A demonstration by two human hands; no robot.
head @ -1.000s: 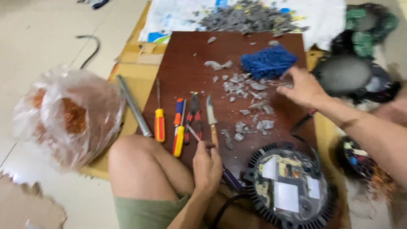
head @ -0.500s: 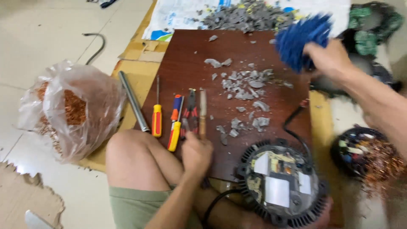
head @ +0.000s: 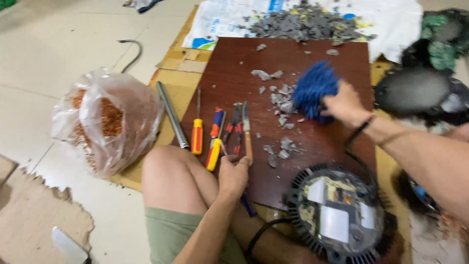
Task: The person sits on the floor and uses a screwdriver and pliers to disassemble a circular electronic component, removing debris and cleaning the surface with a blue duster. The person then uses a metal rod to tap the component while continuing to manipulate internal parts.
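A: Scanning from the left, what do you see first?

B: 1 clear plastic bag of copper wire on the floor tiles, just beside the cardboard. Next a grey metal rod, then the tools lined up on the dark wooden board: 1 yellow-handled screwdriver, 1 orange-and-yellow screwdriver, red-handled pliers and a wooden-handled chisel.

A: And the left hand?

B: The left hand rests at the near edge of the board, fingers curled around the butt of the chisel handle.

A: The right?

B: The right hand is closed on a blue brush, its bristles down among the grey debris chips mid-board. A larger heap of grey scrap lies on the white sheet beyond.

A: So the step?

B: Sweeping chips off the board, I judge. The stroke needs to run away from the body toward that heap, clear of the tools.

A: Furthest right?

B: 1 round black lamp housing, circuit side up, at the board's near corner.
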